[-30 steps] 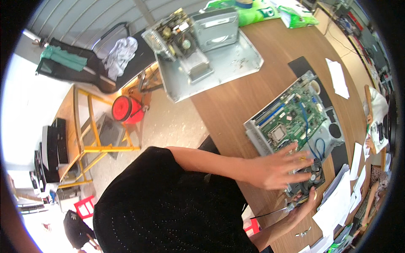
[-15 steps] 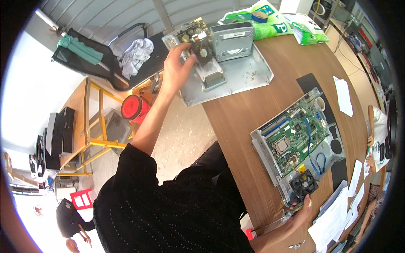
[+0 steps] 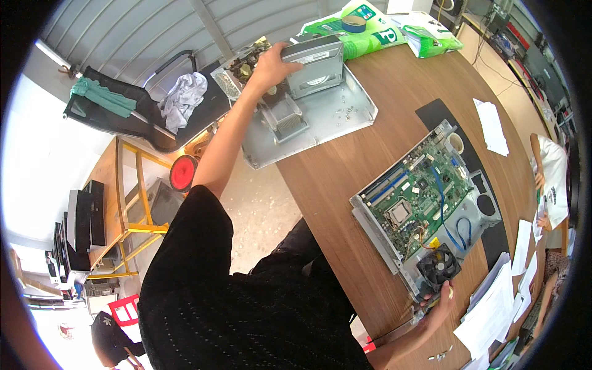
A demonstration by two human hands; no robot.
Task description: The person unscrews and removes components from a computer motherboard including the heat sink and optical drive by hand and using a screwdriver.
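My left hand (image 3: 273,69) is at the left top edge of a grey metal drive box (image 3: 316,69), thumb on its front face and fingers over the edge. The box stands upright in a shallow metal case cover (image 3: 333,120). Beside it in the cover are a circuit board with metal parts (image 3: 246,65) and a finned heatsink (image 3: 288,123), partly behind my arm. My right hand (image 3: 439,303) closes round a screwdriver (image 3: 419,316) with a clear handle, at the near corner of an open computer chassis (image 3: 385,246). Next to it is a black fan (image 3: 439,266); a green motherboard (image 3: 412,200) fills the chassis.
Small screws (image 3: 346,113) lie in the cover, others (image 3: 440,354) near the table's front. Paper sheets (image 3: 490,308) lie at right; green packs (image 3: 373,37) and blue tape (image 3: 353,23) at the back. Another person's hands (image 3: 541,200) are at far right. A red bucket (image 3: 183,172) stands left.
My left hand has moved from beside the circuit board and its fan rightward onto the drive box. My right hand stays by the chassis corner. The whole view has shifted slightly.
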